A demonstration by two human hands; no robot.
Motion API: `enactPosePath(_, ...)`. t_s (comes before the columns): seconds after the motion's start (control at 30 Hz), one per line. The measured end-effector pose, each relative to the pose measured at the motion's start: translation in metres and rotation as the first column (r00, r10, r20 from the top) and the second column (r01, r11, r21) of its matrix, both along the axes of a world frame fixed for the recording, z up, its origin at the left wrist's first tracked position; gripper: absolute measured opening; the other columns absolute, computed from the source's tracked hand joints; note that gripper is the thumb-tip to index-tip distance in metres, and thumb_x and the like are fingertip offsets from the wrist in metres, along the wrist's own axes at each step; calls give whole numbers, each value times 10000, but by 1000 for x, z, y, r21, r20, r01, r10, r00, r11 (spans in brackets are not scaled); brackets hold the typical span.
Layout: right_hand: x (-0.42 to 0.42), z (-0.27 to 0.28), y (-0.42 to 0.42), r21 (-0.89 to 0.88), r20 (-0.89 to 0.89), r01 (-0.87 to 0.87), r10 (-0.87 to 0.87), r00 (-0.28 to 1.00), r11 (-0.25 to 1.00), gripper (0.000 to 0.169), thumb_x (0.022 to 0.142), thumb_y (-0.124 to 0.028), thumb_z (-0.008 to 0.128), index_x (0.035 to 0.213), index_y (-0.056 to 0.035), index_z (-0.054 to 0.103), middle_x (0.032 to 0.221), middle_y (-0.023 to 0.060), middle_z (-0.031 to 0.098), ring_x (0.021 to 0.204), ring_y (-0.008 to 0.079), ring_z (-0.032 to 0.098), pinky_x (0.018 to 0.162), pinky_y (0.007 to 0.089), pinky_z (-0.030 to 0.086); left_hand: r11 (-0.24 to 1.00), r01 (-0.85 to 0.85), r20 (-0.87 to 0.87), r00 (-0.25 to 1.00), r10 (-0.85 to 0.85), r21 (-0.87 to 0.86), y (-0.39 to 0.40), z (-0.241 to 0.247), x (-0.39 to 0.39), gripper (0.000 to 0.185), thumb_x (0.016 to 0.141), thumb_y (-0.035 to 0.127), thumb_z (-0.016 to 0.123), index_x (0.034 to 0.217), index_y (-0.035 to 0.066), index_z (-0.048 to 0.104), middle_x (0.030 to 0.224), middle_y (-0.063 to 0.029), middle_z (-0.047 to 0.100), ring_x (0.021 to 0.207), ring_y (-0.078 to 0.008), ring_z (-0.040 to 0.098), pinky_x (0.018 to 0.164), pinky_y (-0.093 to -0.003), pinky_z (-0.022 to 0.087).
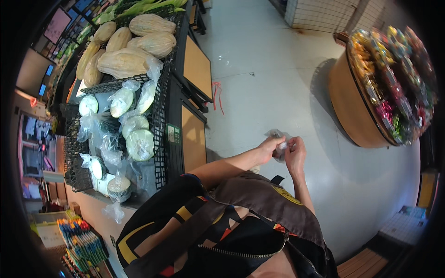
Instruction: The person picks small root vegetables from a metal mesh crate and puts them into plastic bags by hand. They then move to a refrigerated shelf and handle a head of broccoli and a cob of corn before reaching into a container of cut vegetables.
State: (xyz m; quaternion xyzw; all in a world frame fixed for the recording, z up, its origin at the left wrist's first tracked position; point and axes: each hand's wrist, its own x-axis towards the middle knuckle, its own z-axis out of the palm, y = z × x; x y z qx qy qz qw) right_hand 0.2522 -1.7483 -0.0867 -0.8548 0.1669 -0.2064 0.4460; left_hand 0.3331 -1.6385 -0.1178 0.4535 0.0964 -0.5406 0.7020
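Both hands meet in front of my apron, above the floor, around a clear plastic bag (274,133). My left hand (269,149) grips the bag, its thumb lying over the gathered plastic. Close beside it, my right hand (296,153) pinches another part of the plastic with bent fingers. The bag's contents are mostly hidden by the hands. To my left, cut pieces of pale green gourd (139,145) wrapped in clear plastic lie in a black plastic crate (160,139). Whole tan squashes (123,62) are piled behind a black mesh divider (111,84).
A round wood-coloured display bin (351,100) holding shiny wrapped packets (393,76) stands at the right. The stand's wooden panels (197,66) flank the aisle. Red string (218,95) lies on the pale tiled floor (257,93). Bottom left, a rack holds colourful packets (78,243).
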Motion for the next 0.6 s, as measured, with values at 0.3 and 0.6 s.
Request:
enactPosePath(0.3, 186, 18, -70, 29, -24, -339, 340, 940, 940, 105, 769, 16, 635, 872, 10, 612, 785, 115, 590, 667, 211, 613, 542, 301, 503, 957, -270, 68, 962, 264, 104, -49, -6, 156, 240, 868, 340, 626, 900, 103, 633, 859, -2, 608, 710, -115, 559, 603, -281, 441)
enactPosePath(0.6, 418, 41, -154, -52, 12, -608, 610, 793, 792, 50, 793, -7, 583, 831, -20, 554, 806, 128, 568, 703, 327, 582, 603, 385, 463, 842, -530, 737, 609, 295, 101, -96, 23, 343, 761, 697, 82, 754, 1344, 77, 353, 1026, -117, 525, 795, -165, 572, 659, -293, 488)
